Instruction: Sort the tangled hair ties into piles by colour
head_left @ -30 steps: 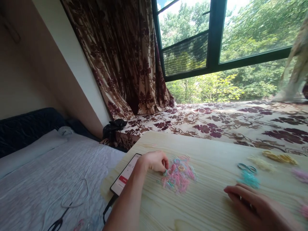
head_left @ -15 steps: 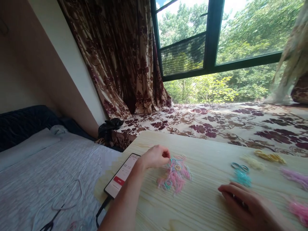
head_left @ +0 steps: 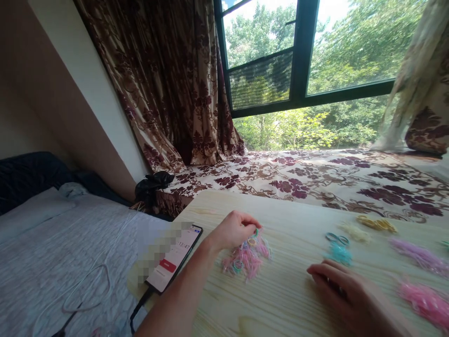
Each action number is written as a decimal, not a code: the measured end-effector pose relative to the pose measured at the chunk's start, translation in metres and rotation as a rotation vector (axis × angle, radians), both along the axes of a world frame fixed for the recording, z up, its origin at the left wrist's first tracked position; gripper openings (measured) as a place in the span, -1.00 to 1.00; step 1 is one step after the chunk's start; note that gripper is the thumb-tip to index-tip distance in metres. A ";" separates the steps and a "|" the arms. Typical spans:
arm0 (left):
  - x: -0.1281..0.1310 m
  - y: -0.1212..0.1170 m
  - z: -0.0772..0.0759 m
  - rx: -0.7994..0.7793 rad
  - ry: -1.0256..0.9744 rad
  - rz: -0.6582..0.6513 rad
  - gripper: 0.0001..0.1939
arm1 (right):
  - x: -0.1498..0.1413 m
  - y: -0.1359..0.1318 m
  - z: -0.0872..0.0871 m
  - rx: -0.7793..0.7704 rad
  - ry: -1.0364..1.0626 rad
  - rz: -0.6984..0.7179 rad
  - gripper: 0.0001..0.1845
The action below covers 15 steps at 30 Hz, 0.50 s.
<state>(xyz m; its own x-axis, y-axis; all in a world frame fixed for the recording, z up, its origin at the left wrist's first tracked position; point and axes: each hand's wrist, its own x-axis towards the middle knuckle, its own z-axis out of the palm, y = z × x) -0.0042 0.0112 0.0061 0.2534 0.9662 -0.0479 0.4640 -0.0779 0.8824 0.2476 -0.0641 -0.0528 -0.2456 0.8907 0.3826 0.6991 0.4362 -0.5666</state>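
Pile (head_left: 247, 260) of thin, tangled strands, mostly pink with flecks of white and teal (a small yellow ring (head_left: 252, 242) shows among them), lies on the pale wood-grained table (head_left: 280, 299) just beneath the left hand (head_left: 242, 229), whose fingertips pinch a teal loop (head_left: 257, 232) at the pile's far edge. Near a turquoise bundle (head_left: 339, 253), the right hand (head_left: 345, 292) is loosely curled; I cannot tell whether its fingertips meet.

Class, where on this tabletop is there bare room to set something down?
Free: tabletop between the mixed pile and the right hand, and the strip between pile and patterned cloth.
Crowded: the right side, with teal heap, yellow bands, purple heap and pink heap, and by the left hand.
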 end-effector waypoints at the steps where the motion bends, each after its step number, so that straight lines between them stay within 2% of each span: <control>1: 0.002 0.001 -0.001 -0.023 -0.042 0.015 -0.74 | 0.000 0.000 0.000 0.004 -0.006 -0.001 -0.66; 5: 0.013 0.001 -0.002 -0.041 -0.197 0.085 -0.77 | 0.002 0.002 0.000 0.036 -0.037 0.036 -0.70; 7: 0.023 -0.001 -0.003 -0.048 -0.257 0.095 -0.79 | 0.001 0.002 0.002 0.101 -0.027 0.072 -0.73; 11: 0.041 -0.011 -0.006 -0.132 -0.410 0.051 -0.81 | -0.004 -0.001 0.012 0.211 0.032 0.092 -0.79; 15: 0.052 -0.021 -0.011 -0.220 -0.514 -0.012 -0.75 | -0.013 -0.007 0.018 0.182 0.127 0.067 -0.81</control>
